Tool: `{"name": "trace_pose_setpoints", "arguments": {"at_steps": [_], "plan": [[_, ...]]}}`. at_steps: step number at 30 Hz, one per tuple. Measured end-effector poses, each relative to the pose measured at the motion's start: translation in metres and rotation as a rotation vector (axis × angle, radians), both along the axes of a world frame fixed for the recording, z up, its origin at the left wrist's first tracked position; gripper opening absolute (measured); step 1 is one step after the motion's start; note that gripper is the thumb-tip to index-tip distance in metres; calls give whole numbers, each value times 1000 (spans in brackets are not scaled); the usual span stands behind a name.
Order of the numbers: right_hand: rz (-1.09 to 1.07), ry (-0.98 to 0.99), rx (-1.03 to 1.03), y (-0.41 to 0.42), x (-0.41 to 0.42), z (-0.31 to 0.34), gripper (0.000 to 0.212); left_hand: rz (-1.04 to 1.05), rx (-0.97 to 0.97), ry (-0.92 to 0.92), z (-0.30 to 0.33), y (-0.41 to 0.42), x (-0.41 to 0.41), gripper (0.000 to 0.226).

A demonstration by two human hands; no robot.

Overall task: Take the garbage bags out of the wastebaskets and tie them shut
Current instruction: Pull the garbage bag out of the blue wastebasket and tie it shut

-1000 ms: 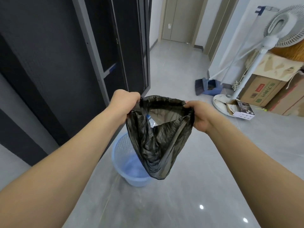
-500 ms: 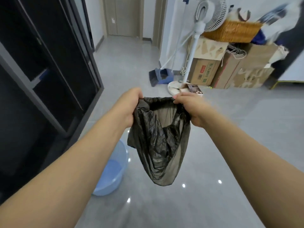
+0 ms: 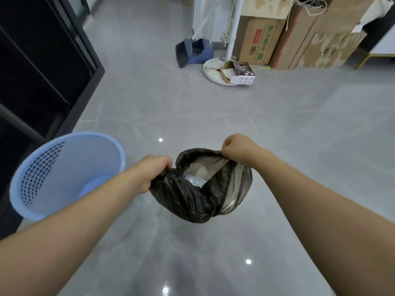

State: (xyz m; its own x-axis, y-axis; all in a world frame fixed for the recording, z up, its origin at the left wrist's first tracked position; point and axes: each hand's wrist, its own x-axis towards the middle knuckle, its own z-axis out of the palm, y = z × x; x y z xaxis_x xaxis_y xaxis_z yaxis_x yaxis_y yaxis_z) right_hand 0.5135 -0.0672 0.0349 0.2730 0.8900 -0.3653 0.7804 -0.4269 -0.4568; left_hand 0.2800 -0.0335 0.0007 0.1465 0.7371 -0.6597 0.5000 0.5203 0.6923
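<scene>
Black bag (image 3: 201,195) hangs open-mouthed between our hands: left hand (image 3: 152,173) and right hand (image 3: 237,149) each clenched on its rim. Perhaps a bottle inside. Basket (image 3: 64,174) stands left, apart.

Two bare forearms (no sleeves, no jewellery)

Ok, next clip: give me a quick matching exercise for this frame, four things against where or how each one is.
Things:
1. garbage bag
2. wastebasket
3. dustpan
4. small printed box

States:
A. standing on the floor with no bag in it
B. lying on the fan's round base
C. held open by its rim between both hands
D. on the floor by the far wall

Pairs: 1-C, 2-A, 3-D, 4-B
</scene>
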Motion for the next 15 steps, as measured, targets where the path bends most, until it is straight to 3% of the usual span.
{"name": "trace_pose_setpoints", "arguments": {"at_steps": [3,7,9,13,15], "plan": [[79,-200,-63,-6,12,-7,22,-136,21,190,-8,-5,-5,7],[155,-460,-129,-12,18,-10,45,-573,291,724,9,-1,-11,22],[177,-566,-166,-14,20,-7,51,-702,306,887,28,0,-15,30],[92,-659,-141,-21,28,2,50,-984,188,1028,63,1,-18,23],[67,-696,-137,-23,29,8,45,-1028,153,1027,81,-1,-18,21]]}}
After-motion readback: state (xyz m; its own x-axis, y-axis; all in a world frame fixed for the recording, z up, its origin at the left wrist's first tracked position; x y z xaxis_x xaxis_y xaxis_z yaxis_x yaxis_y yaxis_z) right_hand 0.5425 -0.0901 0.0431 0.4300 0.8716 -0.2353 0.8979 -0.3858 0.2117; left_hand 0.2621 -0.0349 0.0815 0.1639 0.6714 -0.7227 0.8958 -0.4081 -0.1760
